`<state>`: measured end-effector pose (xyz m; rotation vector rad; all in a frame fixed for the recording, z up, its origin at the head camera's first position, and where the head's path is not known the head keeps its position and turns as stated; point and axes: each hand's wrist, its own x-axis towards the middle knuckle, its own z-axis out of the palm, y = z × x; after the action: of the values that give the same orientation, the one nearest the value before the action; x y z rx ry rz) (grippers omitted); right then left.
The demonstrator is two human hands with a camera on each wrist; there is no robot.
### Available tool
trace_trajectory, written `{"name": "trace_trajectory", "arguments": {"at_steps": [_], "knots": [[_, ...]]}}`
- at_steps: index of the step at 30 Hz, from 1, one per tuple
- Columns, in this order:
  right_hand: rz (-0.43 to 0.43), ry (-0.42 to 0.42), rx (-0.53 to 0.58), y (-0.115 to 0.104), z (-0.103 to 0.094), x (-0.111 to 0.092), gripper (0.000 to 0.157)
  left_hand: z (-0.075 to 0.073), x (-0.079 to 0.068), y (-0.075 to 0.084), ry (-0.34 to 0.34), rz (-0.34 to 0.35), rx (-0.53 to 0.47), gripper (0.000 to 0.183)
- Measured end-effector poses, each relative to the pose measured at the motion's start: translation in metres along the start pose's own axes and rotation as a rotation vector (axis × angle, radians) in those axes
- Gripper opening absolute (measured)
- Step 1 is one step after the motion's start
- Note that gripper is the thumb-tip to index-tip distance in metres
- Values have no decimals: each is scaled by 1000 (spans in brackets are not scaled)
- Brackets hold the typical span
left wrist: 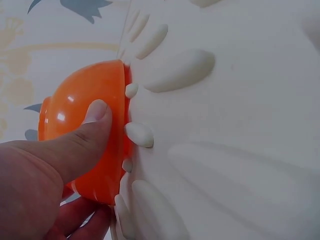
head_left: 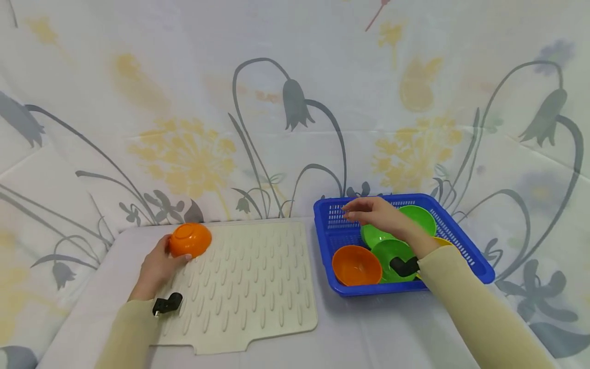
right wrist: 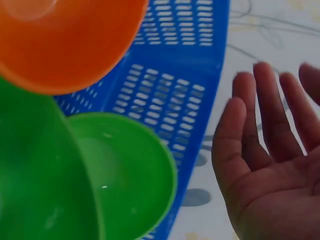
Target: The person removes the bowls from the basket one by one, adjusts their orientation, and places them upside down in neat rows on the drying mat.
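An orange bowl [head_left: 191, 239] lies upside down at the far left corner of the cream ribbed drying mat [head_left: 249, 277]. My left hand [head_left: 159, 264] grips it from the left side, thumb along the near wall and fingers around behind. In the left wrist view the bowl's rim [left wrist: 124, 115] rests against the mat's raised ribs. Over the blue basket [head_left: 324, 256] my right hand [head_left: 380, 215] hovers with relaxed, slightly bent fingers, holding nothing. Below it in the basket are another orange bowl [head_left: 357, 266] and several green bowls [head_left: 392, 256], plus a yellow one [head_left: 443, 241] partly hidden by the forearm.
The mat and basket stand side by side on a white cloth [head_left: 359, 328], the basket to the right. A flower-printed cloth [head_left: 295, 102] rises right behind both. Black wrist camera mounts [head_left: 168, 303] stick out from each sleeve.
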<state>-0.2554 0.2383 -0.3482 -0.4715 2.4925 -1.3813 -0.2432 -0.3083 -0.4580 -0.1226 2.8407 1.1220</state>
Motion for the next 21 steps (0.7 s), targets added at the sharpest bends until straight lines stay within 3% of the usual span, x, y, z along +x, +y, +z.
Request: {"name": "trace_trajectory", "arguments": {"at_steps": [5, 12, 21], "knots": [[40, -149, 5, 14, -3, 3, 41, -1, 3, -1, -19, -13, -13, 94], [82, -343, -63, 29, 4, 10, 53, -2, 4, -2, -17, 25, 1, 90], [114, -378, -106, 27, 12, 12, 52, -2, 3, -1, -22, -13, -15, 92]]}}
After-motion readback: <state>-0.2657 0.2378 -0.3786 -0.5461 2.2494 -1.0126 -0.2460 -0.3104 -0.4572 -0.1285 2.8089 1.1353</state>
